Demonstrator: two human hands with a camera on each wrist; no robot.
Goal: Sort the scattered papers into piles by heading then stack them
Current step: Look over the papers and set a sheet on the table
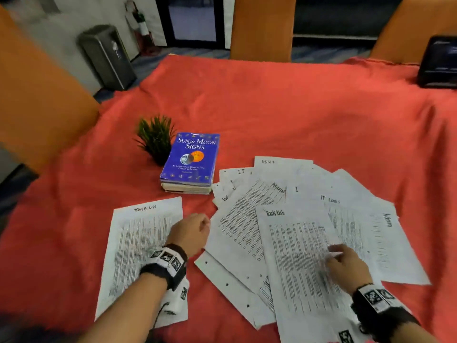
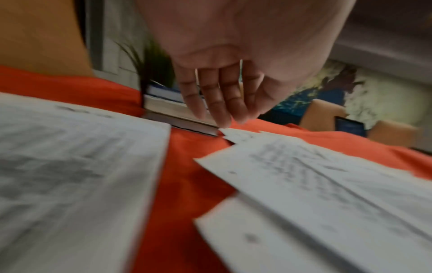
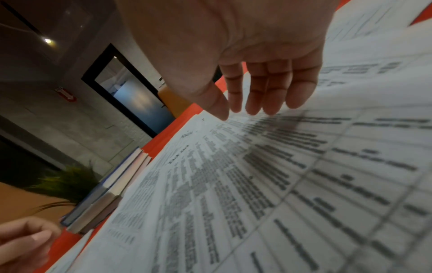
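Observation:
A lone sheet headed "Task List" lies at the front left of the red cloth. To its right spreads a fan of scattered papers with headings such as "Admin" and "IT Logs". On top of the fan lies another "Task list" sheet. My left hand hovers between the lone sheet and the fan, fingers relaxed and pointing down, holding nothing. My right hand is over the top "Task list" sheet, fingers straight with their tips at the paper.
A blue book on a small stack and a potted green plant stand behind the papers. A black device sits at the far right corner. Orange chairs ring the table; a grey bin stands beyond.

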